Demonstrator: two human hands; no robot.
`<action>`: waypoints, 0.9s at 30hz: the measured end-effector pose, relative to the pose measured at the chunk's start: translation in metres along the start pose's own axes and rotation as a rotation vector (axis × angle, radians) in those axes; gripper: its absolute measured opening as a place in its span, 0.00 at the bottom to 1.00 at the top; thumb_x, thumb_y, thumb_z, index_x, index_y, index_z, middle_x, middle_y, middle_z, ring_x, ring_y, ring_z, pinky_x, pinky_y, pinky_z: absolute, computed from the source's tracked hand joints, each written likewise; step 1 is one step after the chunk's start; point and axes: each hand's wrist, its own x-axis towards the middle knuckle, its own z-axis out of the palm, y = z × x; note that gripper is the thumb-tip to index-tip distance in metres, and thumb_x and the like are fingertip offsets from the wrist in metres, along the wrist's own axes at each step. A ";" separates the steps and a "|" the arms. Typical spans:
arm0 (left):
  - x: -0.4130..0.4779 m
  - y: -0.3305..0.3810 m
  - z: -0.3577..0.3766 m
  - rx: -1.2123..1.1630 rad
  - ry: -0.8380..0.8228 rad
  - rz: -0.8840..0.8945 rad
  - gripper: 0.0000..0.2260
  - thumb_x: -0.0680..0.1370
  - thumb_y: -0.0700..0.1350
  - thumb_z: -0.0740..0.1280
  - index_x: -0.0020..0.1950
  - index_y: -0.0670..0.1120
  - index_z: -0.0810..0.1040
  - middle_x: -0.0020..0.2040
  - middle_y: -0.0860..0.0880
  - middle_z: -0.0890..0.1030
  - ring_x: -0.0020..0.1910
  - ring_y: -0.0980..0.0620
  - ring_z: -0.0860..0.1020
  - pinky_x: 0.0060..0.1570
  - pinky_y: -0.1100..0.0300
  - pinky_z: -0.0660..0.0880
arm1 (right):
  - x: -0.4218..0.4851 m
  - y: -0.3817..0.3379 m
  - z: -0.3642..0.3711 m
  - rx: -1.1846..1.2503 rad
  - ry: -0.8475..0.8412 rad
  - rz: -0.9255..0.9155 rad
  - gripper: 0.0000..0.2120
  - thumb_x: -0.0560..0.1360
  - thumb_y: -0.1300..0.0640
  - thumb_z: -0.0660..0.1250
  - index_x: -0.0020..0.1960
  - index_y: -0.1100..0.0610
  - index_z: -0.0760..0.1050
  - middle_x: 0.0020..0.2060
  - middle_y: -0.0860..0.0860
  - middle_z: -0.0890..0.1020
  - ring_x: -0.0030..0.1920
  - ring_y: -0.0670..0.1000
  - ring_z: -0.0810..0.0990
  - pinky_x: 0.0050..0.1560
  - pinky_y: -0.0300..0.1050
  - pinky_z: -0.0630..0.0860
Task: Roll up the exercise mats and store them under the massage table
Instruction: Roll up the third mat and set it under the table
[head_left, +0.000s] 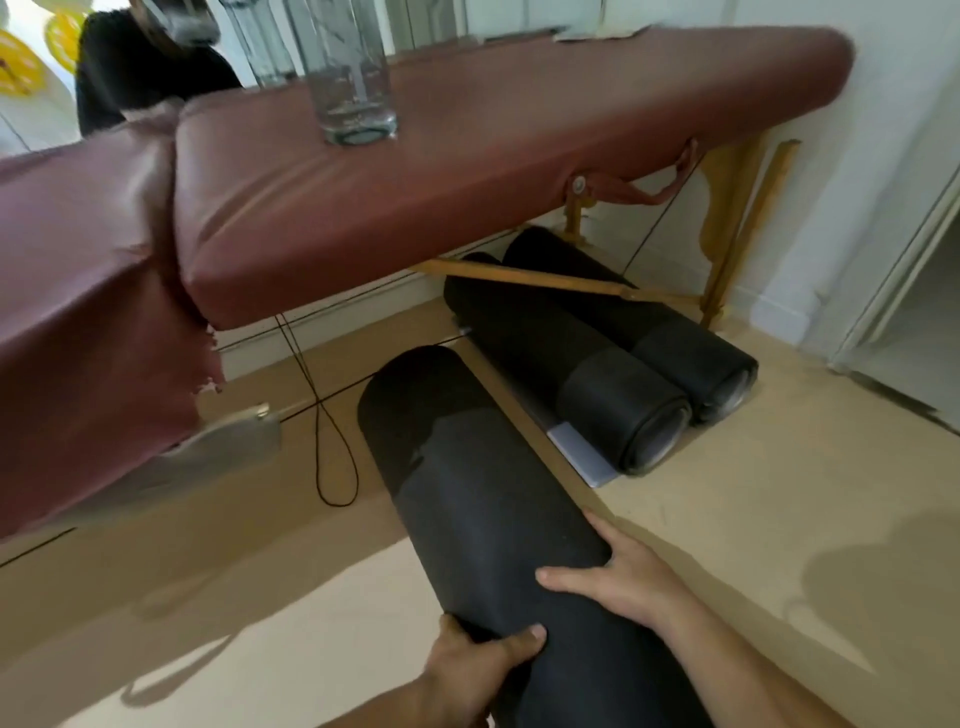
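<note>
I hold a rolled black exercise mat (467, 478) with both hands, its far end pointing toward the space under the maroon massage table (322, 208). My left hand (480, 657) grips the roll's near end from the left side, thumb on top. My right hand (618, 577) grips it from the right, thumb lying across the top. Two more rolled black mats (587, 364) (680, 332) lie side by side on the floor under the table's right end, their open ends facing me.
A glass vase (348, 67) stands on the table top. Wooden table legs and braces (722, 244) and thin black cables (332, 452) cross the space under the table. A flat grey sheet (582, 452) lies beside the nearer stored mat. A white door frame (893, 291) stands at right.
</note>
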 end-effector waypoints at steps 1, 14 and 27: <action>0.004 0.008 -0.001 0.034 0.002 -0.009 0.57 0.51 0.61 0.91 0.75 0.47 0.74 0.63 0.50 0.87 0.61 0.50 0.86 0.63 0.49 0.84 | 0.005 -0.003 0.001 0.000 -0.005 -0.007 0.68 0.49 0.28 0.85 0.83 0.38 0.60 0.74 0.42 0.73 0.70 0.49 0.75 0.72 0.49 0.73; 0.008 0.098 -0.042 0.255 0.003 0.152 0.71 0.56 0.74 0.83 0.84 0.69 0.36 0.87 0.55 0.56 0.84 0.47 0.65 0.78 0.47 0.71 | 0.004 -0.069 0.035 -0.646 0.026 -0.312 0.42 0.73 0.29 0.66 0.77 0.20 0.43 0.86 0.47 0.46 0.84 0.58 0.53 0.79 0.58 0.63; 0.028 0.131 -0.038 1.083 0.015 0.283 0.33 0.81 0.71 0.63 0.83 0.69 0.55 0.86 0.47 0.57 0.81 0.41 0.68 0.75 0.47 0.74 | 0.049 -0.076 0.018 -0.971 0.079 0.006 0.46 0.69 0.17 0.53 0.81 0.28 0.42 0.75 0.61 0.66 0.70 0.63 0.74 0.64 0.58 0.76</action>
